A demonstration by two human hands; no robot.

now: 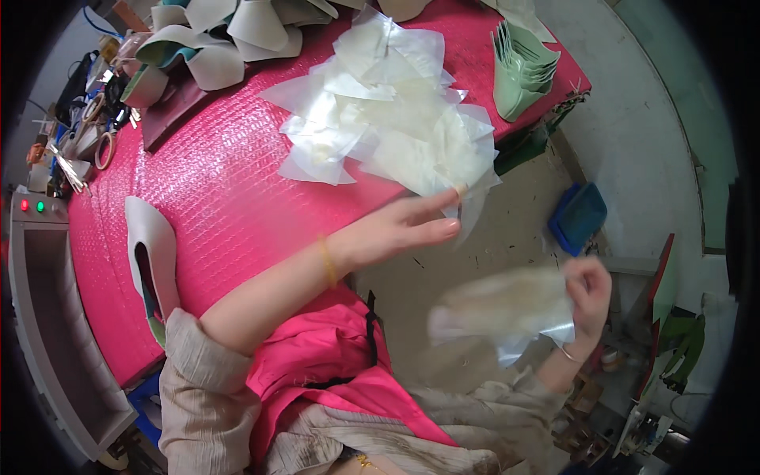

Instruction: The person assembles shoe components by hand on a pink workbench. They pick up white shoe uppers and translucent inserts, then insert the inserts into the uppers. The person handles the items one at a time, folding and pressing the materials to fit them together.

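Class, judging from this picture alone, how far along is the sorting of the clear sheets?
Done: nothing visibly finished. In hand: the right hand grips a bunch of clear sheets; the left hand touches the pile of sheets. Left: that large pile on the pink table.

The left hand [400,229] reaches out flat over the near right edge of the tabletop, palm turned down and sideways, fingers long and loosely together, the thumb stretched above them. A thin yellow band circles its wrist. The bare forearm runs back and down to a bent elbow, where a beige sleeve is pushed up. The right hand [587,294] is raised off the tabletop's right side, fingers curled into a closed grip, with a thin bracelet at the wrist and a beige sleeve below.
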